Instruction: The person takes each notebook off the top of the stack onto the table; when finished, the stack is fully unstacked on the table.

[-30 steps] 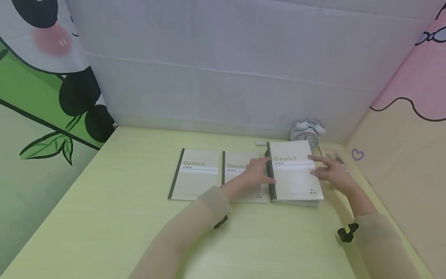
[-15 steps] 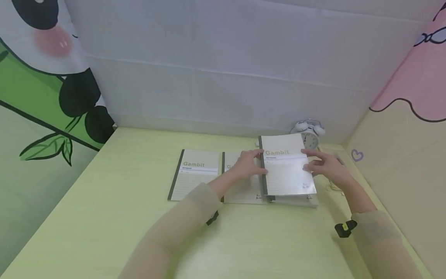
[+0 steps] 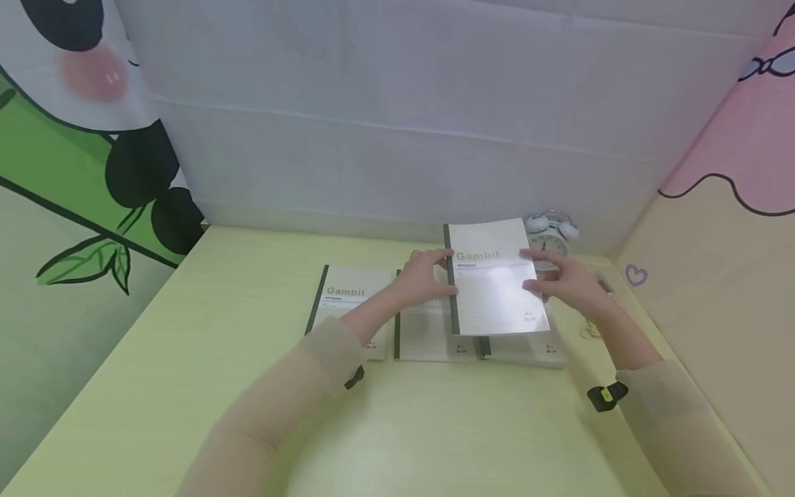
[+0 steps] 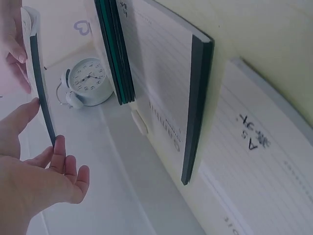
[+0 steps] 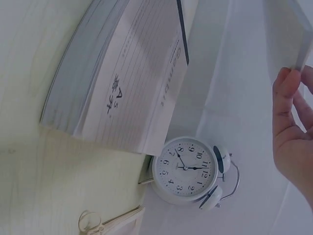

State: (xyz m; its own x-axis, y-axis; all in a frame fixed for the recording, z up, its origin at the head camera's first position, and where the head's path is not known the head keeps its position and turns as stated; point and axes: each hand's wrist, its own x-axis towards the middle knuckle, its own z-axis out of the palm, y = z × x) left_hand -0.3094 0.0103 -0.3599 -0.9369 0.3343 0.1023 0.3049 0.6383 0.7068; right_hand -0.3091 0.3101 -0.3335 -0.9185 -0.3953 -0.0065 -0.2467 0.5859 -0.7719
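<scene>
Between my two hands hangs a white notebook [image 3: 493, 290] with a dark spine and "Gambit" on its cover, raised above the table. My left hand [image 3: 422, 279] pinches the spine side; in the left wrist view its thumb and fingertips [image 4: 59, 139] meet the dark spine. Along the opposite edge, my right hand [image 3: 571, 283] pinches the notebook between thumb and fingers. Below lies a stack of similar notebooks [image 5: 132, 83], partly covered in the head view. To its left are a second notebook [image 3: 428, 342] and a third notebook [image 3: 354, 283], partly hidden by my left arm.
A white twin-bell alarm clock [image 3: 546, 241] stands behind the stack near the back wall. A small white object [image 4: 139, 122] lies by the wall. Right of the stack, a gold ring-shaped item [image 3: 590, 330] lies beside the right wall panel.
Both hands have lifted the top notebook off the stack and carried it up and to the left. The stack and the other notebooks stay where they were.
</scene>
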